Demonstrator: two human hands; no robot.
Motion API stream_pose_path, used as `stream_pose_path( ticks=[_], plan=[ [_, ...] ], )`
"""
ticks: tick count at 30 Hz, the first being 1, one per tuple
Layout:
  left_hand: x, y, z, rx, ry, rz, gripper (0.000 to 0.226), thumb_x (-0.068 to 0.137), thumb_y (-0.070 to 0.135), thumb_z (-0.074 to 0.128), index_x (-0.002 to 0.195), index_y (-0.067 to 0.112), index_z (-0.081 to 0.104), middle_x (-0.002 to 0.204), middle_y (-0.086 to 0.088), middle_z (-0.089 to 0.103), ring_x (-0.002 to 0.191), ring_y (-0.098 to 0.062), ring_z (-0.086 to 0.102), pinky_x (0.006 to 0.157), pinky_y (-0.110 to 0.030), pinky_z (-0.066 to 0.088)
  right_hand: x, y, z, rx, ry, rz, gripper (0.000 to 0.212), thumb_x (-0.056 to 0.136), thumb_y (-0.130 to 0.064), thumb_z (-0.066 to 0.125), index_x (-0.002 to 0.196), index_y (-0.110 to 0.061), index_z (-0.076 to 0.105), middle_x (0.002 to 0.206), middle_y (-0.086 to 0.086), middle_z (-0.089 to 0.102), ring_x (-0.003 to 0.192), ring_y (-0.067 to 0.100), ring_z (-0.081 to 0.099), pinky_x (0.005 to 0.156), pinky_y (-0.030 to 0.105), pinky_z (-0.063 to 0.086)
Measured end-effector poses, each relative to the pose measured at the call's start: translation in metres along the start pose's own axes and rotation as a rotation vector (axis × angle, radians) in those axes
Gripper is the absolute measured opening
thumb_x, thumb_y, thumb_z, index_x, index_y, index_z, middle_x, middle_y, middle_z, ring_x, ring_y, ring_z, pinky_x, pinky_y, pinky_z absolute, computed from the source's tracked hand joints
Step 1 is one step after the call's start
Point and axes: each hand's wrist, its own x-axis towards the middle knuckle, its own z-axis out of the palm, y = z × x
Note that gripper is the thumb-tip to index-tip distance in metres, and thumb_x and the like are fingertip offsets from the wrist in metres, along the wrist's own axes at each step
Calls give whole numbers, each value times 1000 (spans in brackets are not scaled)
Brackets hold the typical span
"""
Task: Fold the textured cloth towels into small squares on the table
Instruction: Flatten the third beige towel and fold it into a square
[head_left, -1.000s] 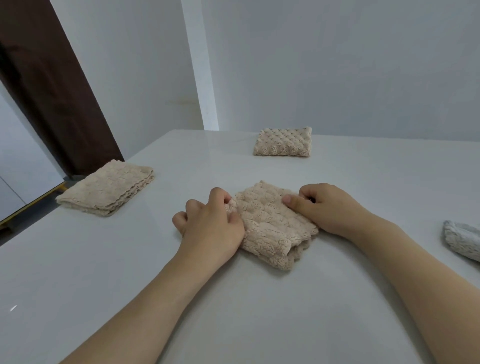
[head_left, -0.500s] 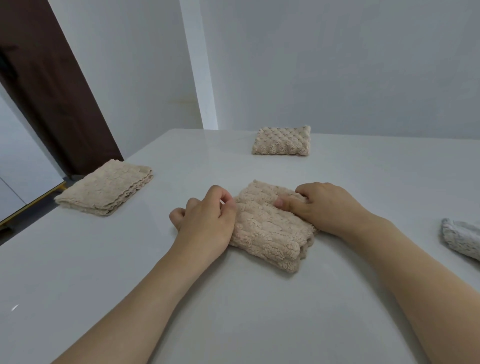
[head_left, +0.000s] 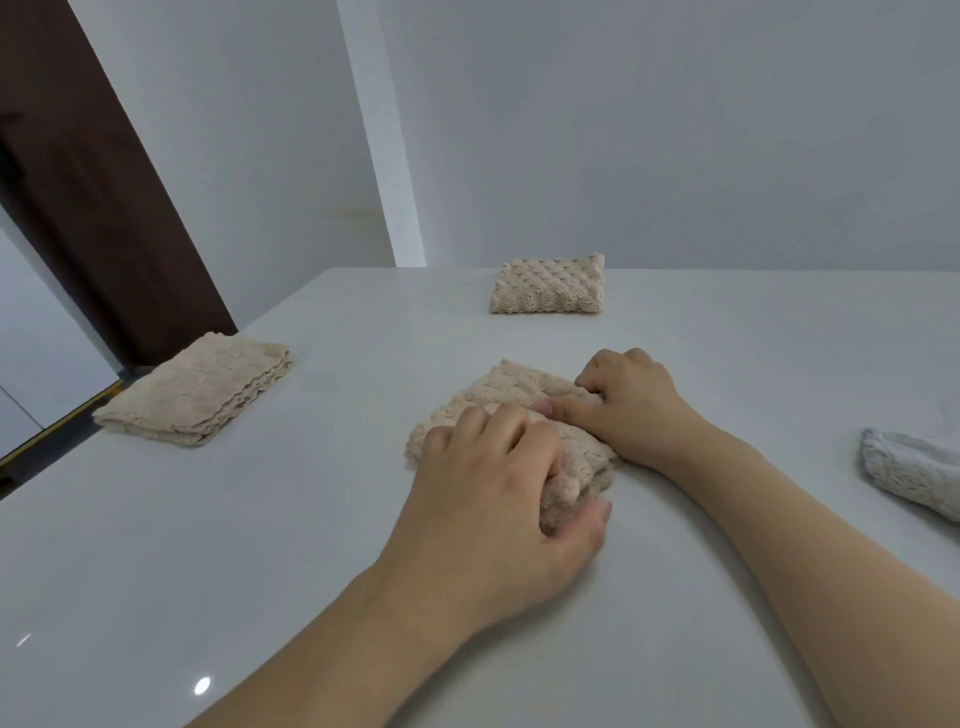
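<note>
The left hand (head_left: 498, 488) has slid from the beige towel's (head_left: 524, 397) side onto its near end, grasping it — right hand (head_left: 626, 402) pinches the far fold; likely the final fold.

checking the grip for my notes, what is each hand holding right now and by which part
Both hold the beige towel on the table. Left hand grips its near edge, thumb under the fold; right hand pinches its right side.
</note>
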Motion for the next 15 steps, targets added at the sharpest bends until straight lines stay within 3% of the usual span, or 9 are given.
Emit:
stream_pose_path(
  ticks=[2, 5, 7, 11, 15],
  plan=[
    [3, 1, 7, 67, 29, -36, 29, 81, 56, 45, 85, 27, 46, 87, 11, 48, 82, -18, 44, 73, -34, 36, 0, 0, -1, 1, -10, -4, 69, 77, -73, 49, 73, -5, 63, 91, -2, 57, 93, 18, 40, 80, 31, 29],
    [6, 0, 13, 130, 30, -90, 29, 71, 37, 39, 89, 22, 55, 85, 7, 52, 78, -22, 47, 68, -36, 38, -1, 0, 0, -25, -15, -13, 66, 80, -71, 47, 73, -8, 65, 93, -3, 57, 95, 18, 40, 81, 30, 27],
    [5, 1, 15, 180, -44, -130, 36, 65, 36, 35, 92, 23, 53, 90, 6, 50, 83, -23, 47, 71, -38, 37, -1, -2, -1, -61, -19, 4, 64, 81, -73, 46, 75, -13, 67, 96, -5, 56, 96, 17, 40, 83, 31, 26],
    [5, 0, 14, 167, -196, -202, 31, 66, 34, 34, 96, 30, 34, 100, 10, 32, 98, -19, 32, 81, -36, 21, -3, -4, -4, -125, -21, 40, 56, 79, -76, 44, 61, -24, 56, 97, -7, 53, 96, 17, 40, 88, 34, 28],
    [4, -1, 8, 133, -307, -179, 34, 64, 32, 28, 98, 31, 26, 102, 8, 24, 98, -18, 22, 91, -35, 19, -3, -5, -5, -162, -1, 57, 59, 78, -76, 45, 59, -22, 55, 95, -6, 52, 96, 18, 41, 86, 35, 26]
  ],
)
